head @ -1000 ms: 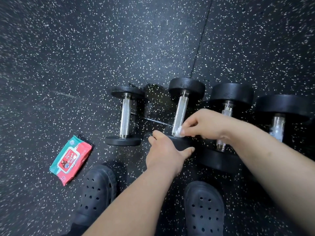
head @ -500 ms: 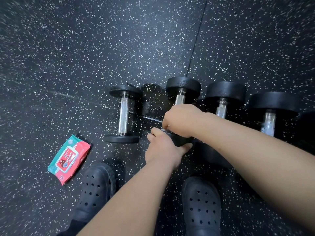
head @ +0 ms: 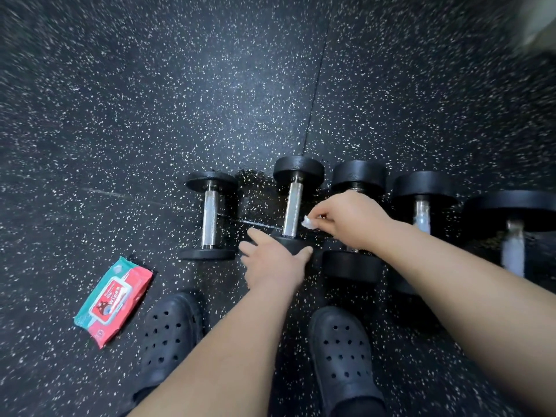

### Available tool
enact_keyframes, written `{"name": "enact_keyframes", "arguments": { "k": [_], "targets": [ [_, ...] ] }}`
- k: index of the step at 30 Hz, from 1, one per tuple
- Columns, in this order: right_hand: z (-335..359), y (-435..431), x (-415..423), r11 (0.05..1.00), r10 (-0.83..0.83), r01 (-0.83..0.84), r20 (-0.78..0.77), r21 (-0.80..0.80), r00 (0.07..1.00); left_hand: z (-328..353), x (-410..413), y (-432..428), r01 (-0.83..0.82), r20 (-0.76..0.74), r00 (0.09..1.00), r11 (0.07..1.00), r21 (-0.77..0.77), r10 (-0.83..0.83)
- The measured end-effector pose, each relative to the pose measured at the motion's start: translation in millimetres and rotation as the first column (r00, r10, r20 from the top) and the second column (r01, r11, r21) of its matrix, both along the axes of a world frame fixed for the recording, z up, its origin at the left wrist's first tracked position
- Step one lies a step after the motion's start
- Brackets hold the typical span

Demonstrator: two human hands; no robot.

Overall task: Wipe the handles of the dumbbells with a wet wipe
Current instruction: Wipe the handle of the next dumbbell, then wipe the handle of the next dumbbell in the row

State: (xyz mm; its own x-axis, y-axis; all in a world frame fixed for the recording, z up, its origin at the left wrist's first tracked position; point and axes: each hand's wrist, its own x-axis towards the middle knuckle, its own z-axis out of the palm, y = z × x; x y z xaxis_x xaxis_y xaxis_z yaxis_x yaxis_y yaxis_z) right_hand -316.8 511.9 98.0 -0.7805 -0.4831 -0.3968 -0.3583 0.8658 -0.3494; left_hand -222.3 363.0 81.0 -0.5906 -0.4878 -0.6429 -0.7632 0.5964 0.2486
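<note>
A black rubber gym floor [head: 180, 100] flecked with white fills the view. On it lies a row of black-headed, chrome-handled dumbbells [head: 358, 176], side by side, the rightmost blurred. A pair of black perforated clogs [head: 343, 350] stands just in front of the row. A red and teal wipes pack [head: 114, 300] lies flat, well left of the hands; its contents are hidden. The left hand [head: 275, 263] grips the near head of the second dumbbell from the left [head: 292, 206]. The right hand [head: 352, 219], covering the third dumbbell's handle, pinches a small crumpled white wet wipe [head: 308, 222] just beside the second handle's lower right. Whether the wipe touches that handle is unclear.
</note>
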Motion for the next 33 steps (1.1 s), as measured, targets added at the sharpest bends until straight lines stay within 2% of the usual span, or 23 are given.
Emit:
{"name": "enact_keyframes", "arguments": {
  "k": [4, 10, 13, 23, 29, 33],
  "targets": [
    [8.9, 12.3, 9.5, 0.992, -0.107, 0.107, 0.007, -0.067, 0.994, 15.4, -1.5, 2.1, 0.088, -0.084, 0.992, 0.990, -0.109, -0.098],
    [17.4, 34.1, 23.2, 0.941, -0.291, 0.284, -0.011, -0.184, 0.957, 37.9, 5.0, 18.4, 0.307, -0.150, 0.933, 0.942, -0.138, -0.326],
    [23.8, 51.6, 29.5, 0.903, -0.371, 0.355, -0.021, -0.242, 0.929, 44.0, 12.7, 31.7, 0.346, -0.197, 0.908, 0.927, -0.147, -0.371],
    [1.4, 92.4, 31.4, 0.779, -0.579, 0.546, -0.019, -0.308, 0.815, 36.7, 16.6, 65.8, 0.393, -0.243, 0.895, 0.919, 0.027, -0.375],
    [-26.8, 98.6, 36.6, 0.618, -0.738, 0.676, -0.002, -0.402, 0.674, 20.4, 19.2, 81.9, 0.347, -0.142, 0.933, 0.932, 0.108, -0.331],
    [-42.3, 99.1, 26.8, 0.550, -0.792, 0.717, 0.005, -0.428, 0.611, 12.4, 13.8, 102.1, 0.249, -0.043, 0.968, 0.952, 0.180, -0.246]
  ]
}}
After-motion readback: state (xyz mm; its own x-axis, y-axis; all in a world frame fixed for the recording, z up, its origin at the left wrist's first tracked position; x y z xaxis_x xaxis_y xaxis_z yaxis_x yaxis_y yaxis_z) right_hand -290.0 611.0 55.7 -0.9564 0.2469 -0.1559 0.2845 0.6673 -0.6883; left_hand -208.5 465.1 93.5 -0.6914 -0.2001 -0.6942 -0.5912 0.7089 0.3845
